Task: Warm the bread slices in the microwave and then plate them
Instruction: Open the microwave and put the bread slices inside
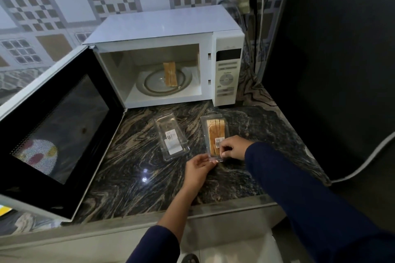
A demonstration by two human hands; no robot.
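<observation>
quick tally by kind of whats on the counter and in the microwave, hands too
microwave: 1
clear plastic packs: 2 (empty pack, bread pack)
bread stacks: 2 (bread in the microwave, bread in the pack)
hands: 2 (left hand, right hand, both pinching the bread pack's near end)
total: 7

We see a dim kitchen, almost black on the right. Two small light spots shine on the dark swirly stone counter (132, 156). Lines bend near the edges, and things look soft.
</observation>
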